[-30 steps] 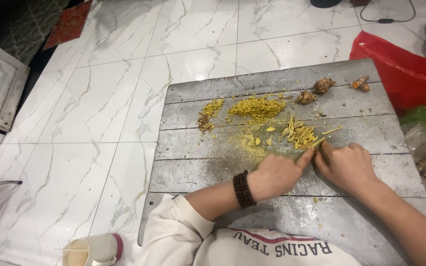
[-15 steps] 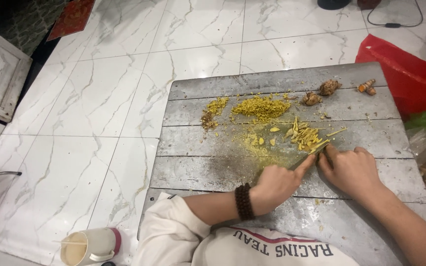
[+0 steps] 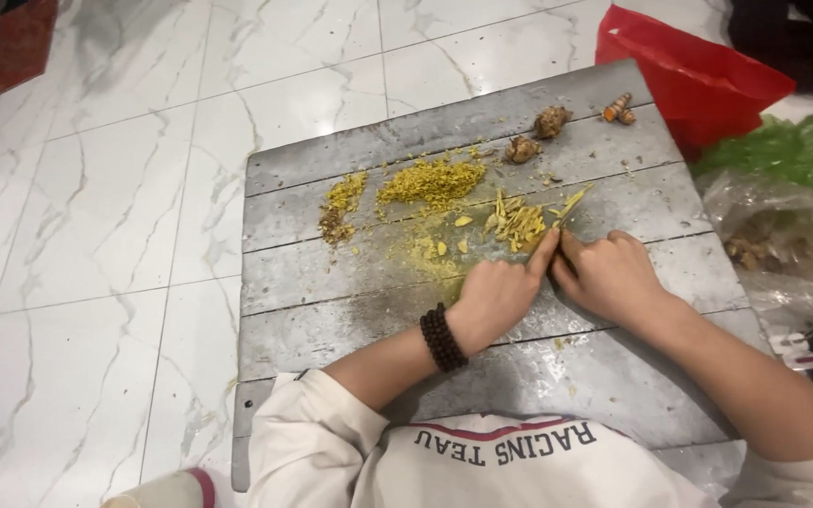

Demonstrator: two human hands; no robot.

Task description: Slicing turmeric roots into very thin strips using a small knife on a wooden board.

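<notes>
A grey plank board (image 3: 350, 310) lies on the marble floor in front of me. On it are yellow root strips (image 3: 518, 224), a finely chopped yellow pile (image 3: 430, 181) and a small heap of peelings (image 3: 341, 202). My left hand (image 3: 496, 296), with a dark bead bracelet at the wrist, is curled, its fingertips pressing on the near edge of the strips. My right hand (image 3: 609, 277) is closed right beside it, gripping a thin knife (image 3: 571, 202) whose yellow-stained tip pokes out past the strips. The handle is hidden in the fist.
Two knobbly whole roots (image 3: 549, 120) and a small orange root (image 3: 618, 108) lie at the board's far edge. A red bag (image 3: 689, 71), a green bag (image 3: 792, 150) and a clear bag (image 3: 783, 245) crowd the right side. A cup (image 3: 167, 491) stands bottom left.
Both hands stay together at the strips, shifting only slightly. My head has turned, so the board sits more to the left in view.
</notes>
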